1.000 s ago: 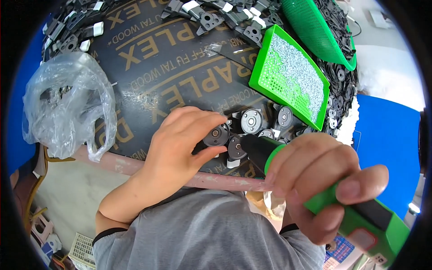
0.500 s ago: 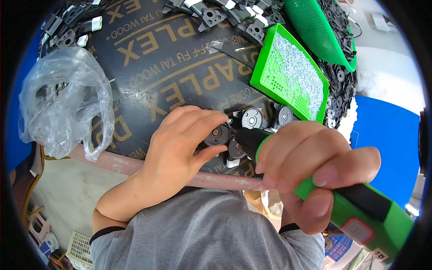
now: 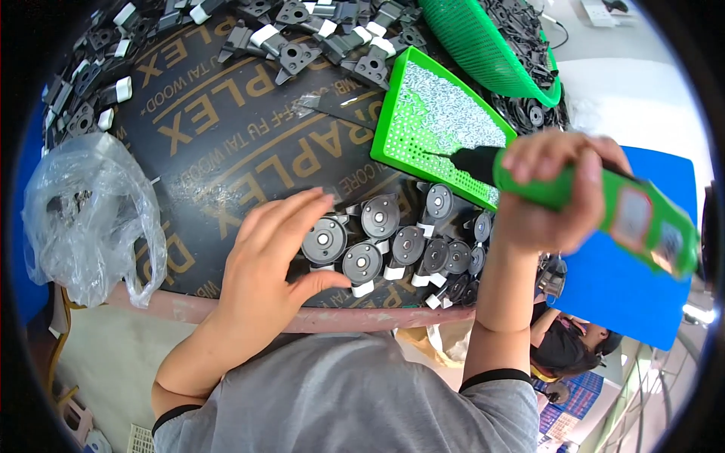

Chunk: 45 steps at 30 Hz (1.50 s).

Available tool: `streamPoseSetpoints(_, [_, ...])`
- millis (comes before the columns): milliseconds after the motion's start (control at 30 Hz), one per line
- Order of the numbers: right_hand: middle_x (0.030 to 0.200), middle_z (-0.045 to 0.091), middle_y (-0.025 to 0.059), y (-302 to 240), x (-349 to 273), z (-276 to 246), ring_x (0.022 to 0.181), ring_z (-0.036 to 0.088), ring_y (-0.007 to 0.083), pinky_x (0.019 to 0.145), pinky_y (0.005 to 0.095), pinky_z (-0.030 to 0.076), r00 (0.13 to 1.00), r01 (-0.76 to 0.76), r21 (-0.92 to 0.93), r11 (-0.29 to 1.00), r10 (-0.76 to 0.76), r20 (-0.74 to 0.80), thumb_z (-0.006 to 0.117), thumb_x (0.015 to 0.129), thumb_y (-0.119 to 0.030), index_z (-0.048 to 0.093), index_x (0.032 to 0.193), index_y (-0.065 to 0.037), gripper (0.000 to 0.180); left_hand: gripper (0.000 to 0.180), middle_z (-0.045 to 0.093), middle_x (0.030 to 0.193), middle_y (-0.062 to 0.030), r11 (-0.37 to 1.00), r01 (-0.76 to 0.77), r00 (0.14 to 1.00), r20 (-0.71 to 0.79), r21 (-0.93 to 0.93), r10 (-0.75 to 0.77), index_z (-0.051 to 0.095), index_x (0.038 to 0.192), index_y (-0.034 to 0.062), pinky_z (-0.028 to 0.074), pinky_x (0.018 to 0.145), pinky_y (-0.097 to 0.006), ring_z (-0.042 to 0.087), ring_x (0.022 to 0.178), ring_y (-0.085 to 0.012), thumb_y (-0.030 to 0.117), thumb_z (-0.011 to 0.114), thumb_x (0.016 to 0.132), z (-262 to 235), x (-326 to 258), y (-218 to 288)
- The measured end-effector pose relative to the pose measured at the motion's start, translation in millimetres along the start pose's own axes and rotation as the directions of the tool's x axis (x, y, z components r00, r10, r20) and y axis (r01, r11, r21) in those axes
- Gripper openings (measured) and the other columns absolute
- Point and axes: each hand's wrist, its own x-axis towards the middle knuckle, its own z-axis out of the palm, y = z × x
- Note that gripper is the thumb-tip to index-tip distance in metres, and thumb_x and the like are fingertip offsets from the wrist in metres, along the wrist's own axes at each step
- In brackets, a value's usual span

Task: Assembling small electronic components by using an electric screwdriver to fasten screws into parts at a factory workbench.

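Note:
My right hand (image 3: 555, 192) is closed round a green and black electric screwdriver (image 3: 615, 200), blurred by motion. Its dark tip reaches over a green perforated tray (image 3: 387, 140) that holds many small silvery screws (image 3: 453, 106). My left hand (image 3: 264, 253) has its thumb and fingers apart beside a round black part (image 3: 324, 240) with a bright centre. Whether the fingertips touch that part I cannot tell. Several similar black disc-shaped parts with white tabs, among them one near my thumb (image 3: 362, 262), stand grouped to its right.
A crumpled clear plastic bag (image 3: 94, 219) lies on the left of the dark printed board (image 3: 204, 151). Black and white parts (image 3: 294, 53) are heaped along the far side. A green mesh basket (image 3: 483, 53) of black pieces stands far right. Another person (image 3: 566, 343) appears lower right.
My right hand has carried the screwdriver up and away from the black parts to the tray. My left hand's fingers have spread wider around the leftmost part. The view has shifted.

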Motion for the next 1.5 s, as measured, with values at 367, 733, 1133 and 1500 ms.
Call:
streamPoseSetpoints(367, [0.066,0.053,0.0112,28.9,2.1,-1.2,0.051,0.052,0.0193,0.05,0.0357,0.051,0.998,0.052,-0.082,0.995,-0.055,-0.034,0.056,0.097,-0.006,0.044,0.114,-0.003,0.021,0.064,0.067,0.12,-0.0144,0.997,0.065,0.997,-0.027,-0.045,-0.066,0.065,0.125,0.0035,0.048,0.098,-0.042,0.061,0.114,-0.0333,0.017,0.089,0.067,2.1,-2.0,-3.5])
streamPoseSetpoints(733, [0.067,0.052,0.0103,25.7,1.1,0.7,0.051,0.051,0.0191,0.049,0.0349,0.05,0.997,0.065,-0.051,0.997,-0.066,-0.026,0.056,0.097,-0.007,0.045,0.114,-0.003,0.021,0.057,0.067,0.12,-0.0135,0.999,0.038,0.999,-0.032,-0.038,-0.039,0.065,0.123,0.0037,0.048,0.097,-0.044,0.06,0.113,-0.0345,0.017,0.086,0.071,1.8,-2.9,-3.1])
streamPoseSetpoints(1133, [0.076,0.056,0.0064,-40.8,-30.3,70.7,0.059,0.058,0.0176,0.049,0.031,0.052,0.89,0.039,-0.026,0.999,-0.023,0.455,0.056,0.1,-0.02,0.046,0.119,-0.006,0.026,0.057,0.067,0.118,-0.0127,0.993,0.051,0.997,-0.059,-0.11,-0.058,0.065,0.122,0.0054,0.047,0.098,-0.043,0.06,0.112,-0.0342,0.01,0.085,0.069,2.8,-4.8,-7.2])
streamPoseSetpoints(1500, [0.074,0.056,0.007,-24.0,-42.6,79.5,0.058,0.058,0.0182,0.052,0.0352,0.053,0.9,-0.028,-0.08,0.996,0.06,0.433,0.059,0.101,-0.024,0.042,0.113,-0.01,0.025,0.054,0.064,0.116,-0.0136,0.996,-0.015,0.997,-0.076,-0.09,0.008,0.061,0.123,0.0035,0.05,0.092,-0.043,0.058,0.11,-0.0347,0.009,0.083,0.074,3.1,-6.7,-7.0])
